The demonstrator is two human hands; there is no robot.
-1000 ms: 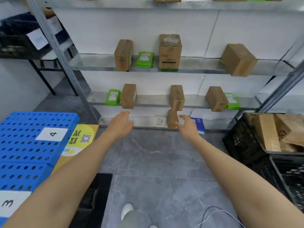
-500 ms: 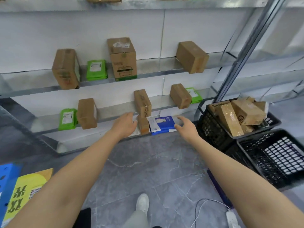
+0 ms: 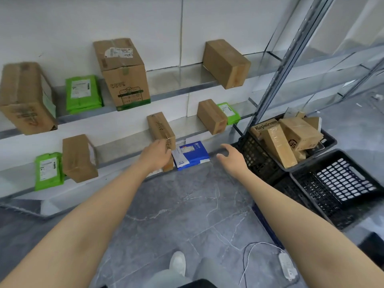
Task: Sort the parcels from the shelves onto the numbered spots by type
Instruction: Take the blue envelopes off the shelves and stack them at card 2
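A black crate [image 3: 257, 163] loaded with cartons stands just right of the bottom shelf [image 3: 47, 206]. A tall brown box [image 3: 161, 127] overhangs the shelf above. The blue parcel [image 3: 192, 153] lies flat on the bottom shelf, between my grips. Left grip [image 3: 155, 155]: released, fingers extended, partly covering a small brown box [image 3: 168, 166]. Right grip [image 3: 231, 157]: released, fingers loosely curled, holding nothing. I cannot tell whether my left fingertips touch either box.

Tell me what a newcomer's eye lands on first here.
Two bare arms reach toward the lowest shelf: the left hand by a small cardboard box, the right hand open beside a blue mailer. A bright green mailer stands out among brown boxes on the upper shelf, and a black crate at right is heaped with parcels.
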